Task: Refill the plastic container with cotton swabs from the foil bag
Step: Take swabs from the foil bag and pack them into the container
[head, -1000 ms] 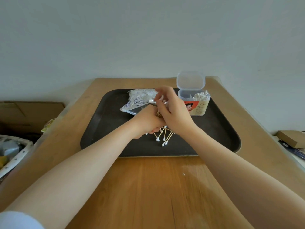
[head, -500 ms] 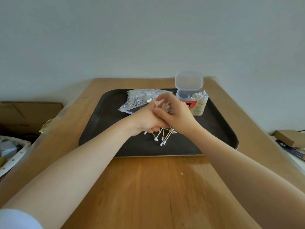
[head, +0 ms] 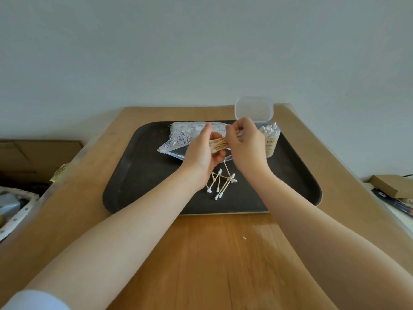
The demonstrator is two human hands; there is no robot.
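My left hand (head: 202, 153) and right hand (head: 245, 142) both pinch a bundle of wooden-stemmed swabs (head: 220, 144) above the dark tray (head: 138, 175). More swabs (head: 220, 183) lie scattered on it, near the foil bag (head: 183, 136). The open container (head: 271, 139) stands just right, part full. Wooden table (head: 212, 253), pale wall (head: 201, 52).

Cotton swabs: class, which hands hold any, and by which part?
Both hands share one bundle of cotton swabs: the left hand grips the wooden sticks near one end, the right hand pinches them toward the other.
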